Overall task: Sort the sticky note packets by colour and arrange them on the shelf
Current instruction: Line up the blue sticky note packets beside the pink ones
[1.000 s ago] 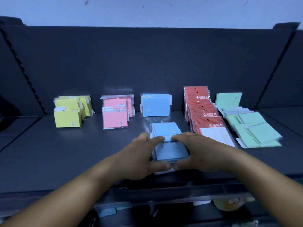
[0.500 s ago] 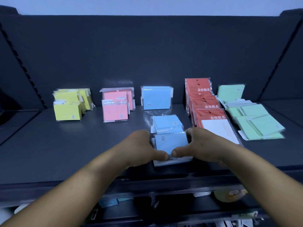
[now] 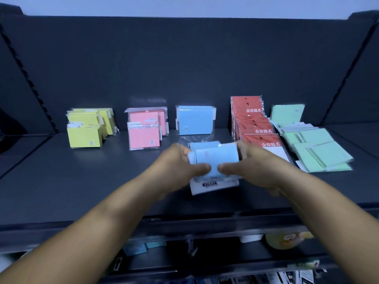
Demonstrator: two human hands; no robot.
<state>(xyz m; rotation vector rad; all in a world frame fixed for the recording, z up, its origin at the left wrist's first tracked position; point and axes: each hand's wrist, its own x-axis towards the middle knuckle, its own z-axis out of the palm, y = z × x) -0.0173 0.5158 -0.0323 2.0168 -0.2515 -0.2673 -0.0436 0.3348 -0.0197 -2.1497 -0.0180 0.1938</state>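
A dark shelf (image 3: pixel 61 181) with a tall dark back panel (image 3: pixel 184 58) fills the view, its front lip running across at 6 o'clock. Open deck lies bare at 8 o'clock, between the front edge and the yellow and pink rows, and a narrower bare strip lies at 4 o'clock in front of the green pile. Slotted uprights angle in at 9 and 3 o'clock, bounding the bay.

At 2 o'clock, red packets (image 3: pixel 254 124) stand and lean in a long file just beside loosely spread green packets (image 3: pixel 320 152). At 10 o'clock stand the yellow packets (image 3: pixel 86 130); at 11 o'clock the pink packets (image 3: pixel 145 132); at 12 o'clock a blue row (image 3: pixel 194 120) stands upright against the back panel.

At centre, the left hand (image 3: pixel 180 167) and right hand (image 3: pixel 256 167) grip a bundle of blue sticky note packets (image 3: pixel 215 156) between them, fingers curled around its side edges, thumbs pressed on its near face. The bundle is blurred; whether it touches the deck cannot be told. A white header card (image 3: pixel 213 184) shows at its lower edge.

Beneath the lip, a lower tier (image 3: pixel 225 255) holds dim, unclear items.
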